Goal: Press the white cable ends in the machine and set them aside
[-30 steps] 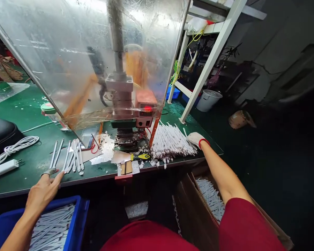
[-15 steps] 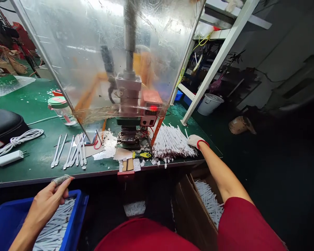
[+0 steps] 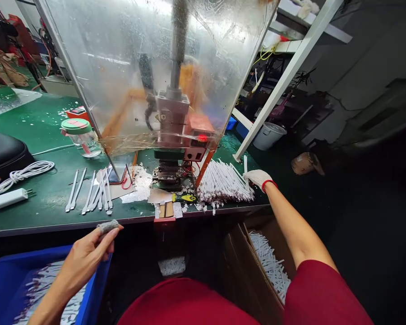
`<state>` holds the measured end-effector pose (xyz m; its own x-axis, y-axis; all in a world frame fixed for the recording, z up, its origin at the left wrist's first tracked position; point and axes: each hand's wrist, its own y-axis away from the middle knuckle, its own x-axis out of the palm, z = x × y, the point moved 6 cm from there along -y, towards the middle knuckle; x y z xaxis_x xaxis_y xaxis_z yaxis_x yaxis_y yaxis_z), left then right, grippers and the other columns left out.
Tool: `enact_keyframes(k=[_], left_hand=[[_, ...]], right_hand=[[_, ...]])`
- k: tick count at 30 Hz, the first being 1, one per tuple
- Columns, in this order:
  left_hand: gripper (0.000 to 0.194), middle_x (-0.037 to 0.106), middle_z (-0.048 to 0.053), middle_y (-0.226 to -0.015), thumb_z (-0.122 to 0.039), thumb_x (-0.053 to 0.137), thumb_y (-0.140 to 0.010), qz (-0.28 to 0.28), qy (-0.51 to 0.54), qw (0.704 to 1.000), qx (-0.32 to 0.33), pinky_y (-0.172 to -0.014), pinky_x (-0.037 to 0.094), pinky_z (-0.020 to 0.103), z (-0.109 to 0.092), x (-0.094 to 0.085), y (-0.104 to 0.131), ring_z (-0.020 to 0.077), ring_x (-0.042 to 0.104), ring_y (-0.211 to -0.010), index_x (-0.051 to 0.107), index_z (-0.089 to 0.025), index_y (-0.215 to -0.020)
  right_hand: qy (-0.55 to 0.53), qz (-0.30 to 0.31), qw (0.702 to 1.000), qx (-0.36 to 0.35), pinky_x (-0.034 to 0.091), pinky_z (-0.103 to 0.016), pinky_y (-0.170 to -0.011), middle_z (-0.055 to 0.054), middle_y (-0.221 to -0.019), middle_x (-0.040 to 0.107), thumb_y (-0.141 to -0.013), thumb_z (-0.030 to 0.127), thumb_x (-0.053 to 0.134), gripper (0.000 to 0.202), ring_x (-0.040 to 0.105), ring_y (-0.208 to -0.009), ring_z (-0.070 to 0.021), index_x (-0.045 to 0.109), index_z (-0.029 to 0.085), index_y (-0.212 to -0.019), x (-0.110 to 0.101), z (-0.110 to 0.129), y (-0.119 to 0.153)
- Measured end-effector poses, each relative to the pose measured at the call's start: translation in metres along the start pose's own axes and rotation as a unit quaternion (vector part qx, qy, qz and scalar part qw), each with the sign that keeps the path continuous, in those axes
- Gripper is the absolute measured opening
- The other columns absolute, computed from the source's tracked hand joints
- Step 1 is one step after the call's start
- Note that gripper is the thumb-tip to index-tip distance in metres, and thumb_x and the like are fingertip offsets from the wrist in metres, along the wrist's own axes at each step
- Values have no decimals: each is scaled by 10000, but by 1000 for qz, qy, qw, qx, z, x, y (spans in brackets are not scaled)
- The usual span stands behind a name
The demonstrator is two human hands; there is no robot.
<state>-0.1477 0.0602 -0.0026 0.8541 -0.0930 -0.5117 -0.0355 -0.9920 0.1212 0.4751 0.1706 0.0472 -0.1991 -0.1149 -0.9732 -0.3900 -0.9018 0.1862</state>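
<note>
Left hand (image 3: 84, 259), 7 o'clock over the blue bin (image 3: 91, 293), pinches a small grey fingertip sleeve (image 3: 107, 225). Right gloved hand (image 3: 259, 178), 2 o'clock, grips one white strip (image 3: 245, 168) above the strip pile (image 3: 223, 185). Strips look light, thin, bendy: pinch near an end.

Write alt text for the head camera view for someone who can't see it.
A person at a green workbench rests a gloved right hand on a pile of white strips, one strip upright in its fingers, while the bare left hand hangs above a blue bin. A press stands behind a plastic shield.
</note>
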Motion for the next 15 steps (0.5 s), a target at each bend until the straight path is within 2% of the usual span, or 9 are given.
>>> enact_keyframes(k=[4, 7, 9, 11, 15], left_hand=[[542, 570, -26, -625, -625, 472, -859, 121, 20, 992, 10, -512, 417, 232, -23, 37, 7, 140, 541, -543, 619, -174, -1122], [494, 567, -18, -626, -602, 450, -885, 194, 33, 980, 28, -511, 397, 222, -44, 66, 15, 128, 534, -538, 632, -162, -1019], [477, 564, -13, -623, -585, 441, -899, 248, 66, 966, 33, -498, 381, 211, -59, 88, 22, 117, 522, -533, 632, -154, -973], [459, 573, -6, -642, -562, 447, -908, 296, 114, 948, 36, -485, 374, 198, -76, 113, 28, 107, 520, -536, 626, -147, -985], [470, 614, 25, -765, -548, 480, -896, 346, 238, 907, 42, -467, 416, 193, -112, 164, 28, 113, 577, -567, 568, -147, -1124]], right_hand=[[-43, -65, 997, -12, 357, -262, -575, -78, -732, 675, -817, 488, 498, 399, 570, -654, -174, 729, 164, -782, -24, 9, 13], [-170, -85, 981, -32, 352, -263, -539, -46, -595, 607, -784, 499, 559, 376, 522, -561, -147, 690, 154, -714, -38, 23, 33], [-294, -89, 950, -60, 341, -257, -506, -17, -555, 556, -757, 527, 608, 382, 467, -511, -119, 659, 152, -702, -43, 39, 52], [-411, -73, 904, -93, 336, -249, -486, -1, -556, 525, -716, 538, 672, 388, 433, -500, -102, 645, 151, -710, -39, 62, 76], [-557, 46, 817, -142, 341, -238, -478, -9, -640, 552, -703, 494, 740, 352, 442, -528, -99, 675, 160, -792, -4, 124, 134]])
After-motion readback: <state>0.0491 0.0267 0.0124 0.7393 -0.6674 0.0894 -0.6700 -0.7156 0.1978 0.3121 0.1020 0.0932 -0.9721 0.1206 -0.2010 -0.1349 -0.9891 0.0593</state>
